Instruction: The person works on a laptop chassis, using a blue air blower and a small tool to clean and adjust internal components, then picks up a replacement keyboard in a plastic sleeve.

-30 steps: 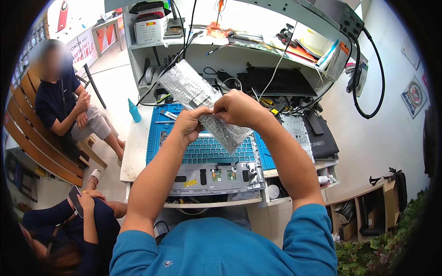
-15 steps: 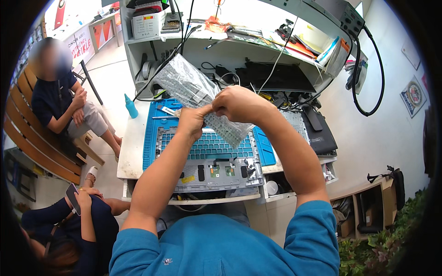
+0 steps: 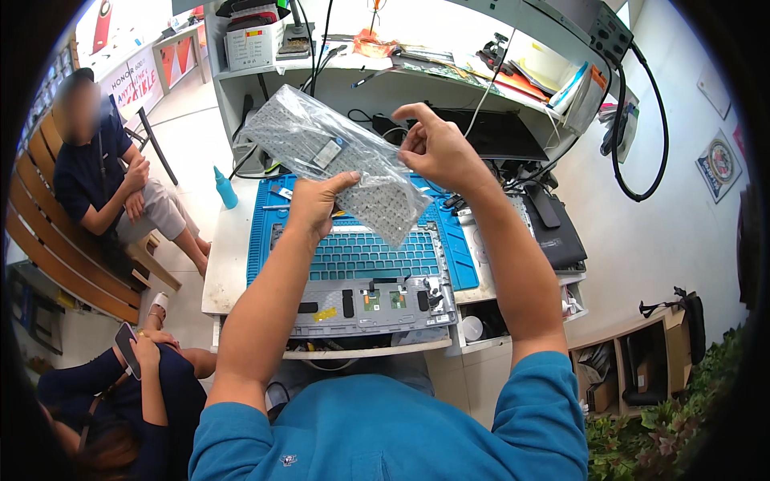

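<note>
My left hand (image 3: 317, 202) is closed on the lower edge of a clear plastic bag with a laptop keyboard (image 3: 301, 132) inside, its thumb on top. The metal back of the keyboard faces up, with a small label near its middle. Beside the bag's right edge, my right hand (image 3: 439, 152) is raised with the index finger stretched out and the others bent. It appears to hold nothing. Beneath lies an opened laptop top case (image 3: 369, 309), its inner side up, with a blue surface showing through the key openings. It rests on a blue work mat (image 3: 459, 255).
A light blue squeeze bottle (image 3: 225, 191) stands left of the mat. Dark laptops (image 3: 560, 236) are stacked at the right. Cables hang from the shelf (image 3: 337, 70) behind. An open drawer (image 3: 484, 333) juts out in front. Two people sit at the left, one on a wooden bench (image 3: 64, 224).
My right hand has come off the bag and moved up and to the right. My left hand has shifted slightly left with the bagged keyboard, and its label now shows.
</note>
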Action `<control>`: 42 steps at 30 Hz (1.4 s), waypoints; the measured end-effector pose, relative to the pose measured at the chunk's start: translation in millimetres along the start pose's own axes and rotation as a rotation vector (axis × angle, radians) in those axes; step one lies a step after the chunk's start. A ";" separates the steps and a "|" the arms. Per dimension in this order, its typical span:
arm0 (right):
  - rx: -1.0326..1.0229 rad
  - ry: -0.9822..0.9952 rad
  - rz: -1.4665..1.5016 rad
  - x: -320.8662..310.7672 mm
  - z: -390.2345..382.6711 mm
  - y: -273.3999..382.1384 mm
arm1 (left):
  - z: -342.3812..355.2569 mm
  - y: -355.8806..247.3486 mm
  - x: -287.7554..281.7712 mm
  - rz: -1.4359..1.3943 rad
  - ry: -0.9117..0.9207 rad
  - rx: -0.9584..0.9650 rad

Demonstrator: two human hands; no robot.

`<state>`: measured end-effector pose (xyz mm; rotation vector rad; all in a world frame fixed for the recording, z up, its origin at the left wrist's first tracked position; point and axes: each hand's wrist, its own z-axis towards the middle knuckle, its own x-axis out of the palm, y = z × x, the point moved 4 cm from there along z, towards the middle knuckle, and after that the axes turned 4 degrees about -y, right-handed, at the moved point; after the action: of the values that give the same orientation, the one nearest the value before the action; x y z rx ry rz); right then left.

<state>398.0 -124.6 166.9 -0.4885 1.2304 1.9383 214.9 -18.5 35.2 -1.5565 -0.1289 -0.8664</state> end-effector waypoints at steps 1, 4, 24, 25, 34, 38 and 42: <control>-0.004 -0.065 -0.047 5.1 -3.1 -1.4 | 4.6 -2.1 0.0 0.007 -0.007 0.006; -0.041 -0.105 -0.264 28.8 -19.7 7.2 | 11.8 -12.8 0.1 0.006 -0.002 0.160; -0.119 -0.488 -0.228 50.5 -23.9 22.4 | 1.1 -11.9 36.7 0.391 -0.042 0.711; -0.133 -0.516 -0.212 48.7 -27.1 9.6 | -0.3 -14.9 43.3 0.388 -0.026 0.655; -0.091 -0.598 -0.022 68.3 -17.6 -3.2 | 2.4 -15.8 37.9 0.166 -0.075 0.543; -0.002 -0.581 0.075 65.3 -21.1 -1.5 | 10.4 -6.3 30.9 0.127 -0.119 0.501; 0.104 -0.565 0.366 64.3 -16.7 -19.9 | 12.6 -4.8 32.4 -0.025 -0.089 0.411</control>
<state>371.7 -108.8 104.7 0.3504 1.0818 2.0913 240.8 -19.1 58.9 -1.2084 -0.3682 -0.7355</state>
